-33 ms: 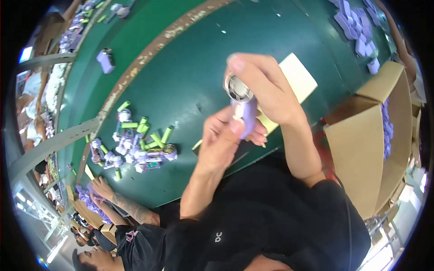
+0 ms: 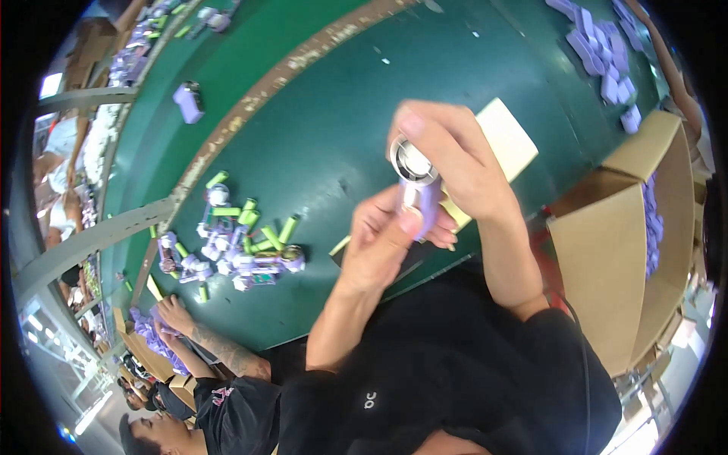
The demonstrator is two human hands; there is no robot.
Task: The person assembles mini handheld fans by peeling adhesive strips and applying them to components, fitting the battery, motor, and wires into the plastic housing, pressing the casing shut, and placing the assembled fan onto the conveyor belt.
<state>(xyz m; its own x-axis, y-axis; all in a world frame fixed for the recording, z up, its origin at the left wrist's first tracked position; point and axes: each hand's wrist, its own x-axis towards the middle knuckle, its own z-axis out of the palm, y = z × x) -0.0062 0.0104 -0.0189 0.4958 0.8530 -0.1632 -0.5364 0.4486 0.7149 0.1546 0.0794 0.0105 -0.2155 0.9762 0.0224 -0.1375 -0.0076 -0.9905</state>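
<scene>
Both hands [image 2: 425, 205] gripping small lilac fan [image 2: 415, 178], above green table [image 2: 326, 129]

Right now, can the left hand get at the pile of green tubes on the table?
Probably not at once: left hand grips the small purple fan with the right hand. Green tubes lie unobstructed.

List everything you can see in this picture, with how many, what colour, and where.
handheld fan: one, lilac with a white head, held in both hands
parts pile: many, green tubes and lilac pieces, table left
green table: one, across the view
cream card: one, behind the hands
cardboard box: one, brown, right, lilac items inside
lilac boxes: several, table top right
co-worker's hand: one, lower left
left hand: gripping the fan's handle
right hand: on the fan's head
</scene>
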